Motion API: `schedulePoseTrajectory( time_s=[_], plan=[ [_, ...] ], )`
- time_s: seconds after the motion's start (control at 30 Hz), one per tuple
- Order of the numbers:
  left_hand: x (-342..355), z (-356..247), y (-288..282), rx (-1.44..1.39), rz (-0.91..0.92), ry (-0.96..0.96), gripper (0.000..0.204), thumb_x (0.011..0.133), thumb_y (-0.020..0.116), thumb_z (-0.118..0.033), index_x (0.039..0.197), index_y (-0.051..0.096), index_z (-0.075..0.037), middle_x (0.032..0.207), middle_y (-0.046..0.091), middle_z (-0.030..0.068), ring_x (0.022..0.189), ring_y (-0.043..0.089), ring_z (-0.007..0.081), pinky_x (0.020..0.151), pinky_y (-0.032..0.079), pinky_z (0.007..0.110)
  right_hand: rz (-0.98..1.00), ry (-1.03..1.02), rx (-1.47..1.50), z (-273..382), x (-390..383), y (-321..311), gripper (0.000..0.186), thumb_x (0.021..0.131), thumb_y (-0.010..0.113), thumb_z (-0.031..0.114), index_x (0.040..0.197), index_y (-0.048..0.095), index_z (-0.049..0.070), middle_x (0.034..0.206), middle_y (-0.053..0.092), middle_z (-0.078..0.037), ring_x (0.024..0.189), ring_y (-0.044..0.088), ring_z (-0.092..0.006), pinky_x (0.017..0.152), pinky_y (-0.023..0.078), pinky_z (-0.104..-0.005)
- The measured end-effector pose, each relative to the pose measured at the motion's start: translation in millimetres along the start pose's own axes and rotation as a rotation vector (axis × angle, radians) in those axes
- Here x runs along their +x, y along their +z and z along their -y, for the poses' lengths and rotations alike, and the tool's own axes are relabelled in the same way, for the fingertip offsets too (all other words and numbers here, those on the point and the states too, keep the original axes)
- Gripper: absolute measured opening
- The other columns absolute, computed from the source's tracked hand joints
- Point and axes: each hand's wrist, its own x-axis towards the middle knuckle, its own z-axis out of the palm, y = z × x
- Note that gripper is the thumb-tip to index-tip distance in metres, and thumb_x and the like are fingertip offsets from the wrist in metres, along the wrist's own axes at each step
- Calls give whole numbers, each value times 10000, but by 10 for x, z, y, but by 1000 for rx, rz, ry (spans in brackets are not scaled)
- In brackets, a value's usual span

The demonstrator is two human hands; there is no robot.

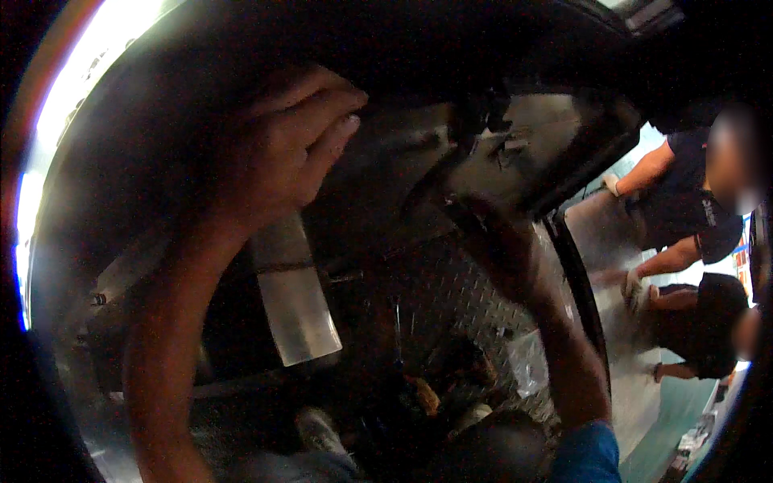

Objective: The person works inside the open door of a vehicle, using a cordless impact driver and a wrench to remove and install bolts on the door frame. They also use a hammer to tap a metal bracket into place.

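Note:
My left hand is raised at upper left against a dark overhead surface. Its fingers are bent and pressed together, pointing right; whatever lies between them, if anything, is lost in the dark. My right hand reaches up in the middle, in front of a dark-framed opening. Shadow and motion blur hide its fingers, and a small glint shows near their tips. Below my left hand a pale, flat metal strip slants downward.
Beneath me is a dark tread-plate floor. On it lie a thin-shafted tool, a yellowish item and a clear plastic bag. At right, two other people stand beyond a dark curved edge, at least one wearing gloves.

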Motion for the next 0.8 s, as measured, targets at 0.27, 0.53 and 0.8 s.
schedulePoseTrajectory(
  time_s=[0.27, 0.53, 0.8],
  plan=[
    [59, -44, 48, -3, -52, 51, 138, 843, 626, -70, 960, 644, 1, 935, 620, 127, 879, 618, 295, 770, 505, 358, -369, 563, 1140, -154, -407, -31, 388, 884, 593, 139, 1248, 507, 36, 955, 620, -59, 777, 577, -132, 650, 464, -263],
    [134, -132, 37, 111, 4, 37, 146, 837, 626, -69, 965, 645, -1, 955, 626, 135, 885, 629, 290, 770, 507, 350, -612, 308, 980, -679, 100, -383, 241, 949, 527, 180, 1117, 572, 14, 860, 558, -11, 698, 502, -120, 599, 434, -269],
    [136, -178, 56, 67, 25, -22, 159, 845, 621, -78, 984, 648, -5, 972, 629, 138, 898, 633, 289, 786, 506, 345, -588, 178, 556, -957, 80, -147, 285, 972, 523, 265, 1127, 583, 32, 688, 456, 41, 584, 431, -69, 510, 349, -251]
  ],
)
